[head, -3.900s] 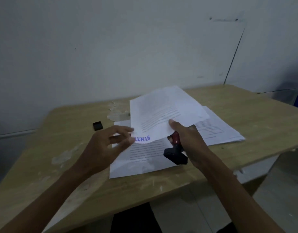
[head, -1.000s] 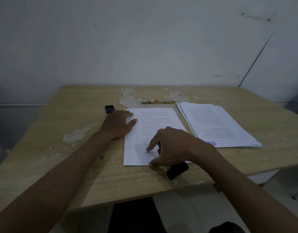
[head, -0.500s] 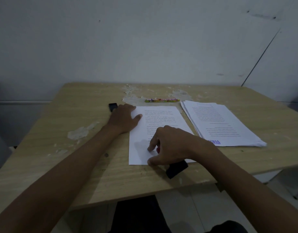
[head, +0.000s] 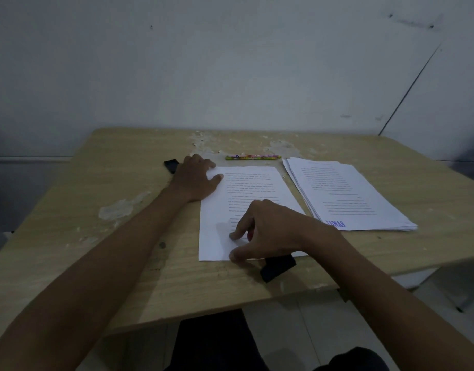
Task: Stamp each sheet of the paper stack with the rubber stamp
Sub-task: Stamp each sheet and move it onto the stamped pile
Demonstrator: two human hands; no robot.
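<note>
Right hand [head: 270,228] sits nearest me, low over the near end of the single sheet [head: 246,207]. Fingers loosely curled, forefinger and thumb tips spread and touching the paper. The stamp [head: 277,265] is tucked under the palm; its black base pokes out past the sheet's near right corner, over the table [head: 96,236]. Whether I am truly gripping the handle or only cupping it, the view does not show. My guess is that I keep the stamp in hand so it is ready, while the free fingertips smooth or pinch the sheet.

Left hand [head: 195,180], farther along the sheet, lies flat and open on its far left corner, holding nothing. It pins the page so it will not slide under the press.

This sheet carries printed lines, too small to read, and I see no stamp mark on its bare near end. Judged from that, it awaits stamping.

Right of the sheet, just beside it, lies the stack [head: 348,196], turned the other way round. Its top page bears a blue mark, upside down to me, reading "LUNAS". Likely the done pile, kept apart to avoid mixing.

Beyond the sheet's far edge rests a patterned pencil [head: 253,157], no readable writing. Left of the sheet's far corner, touching my left hand, a small black object [head: 171,165], perhaps the stamp's cap.
</note>
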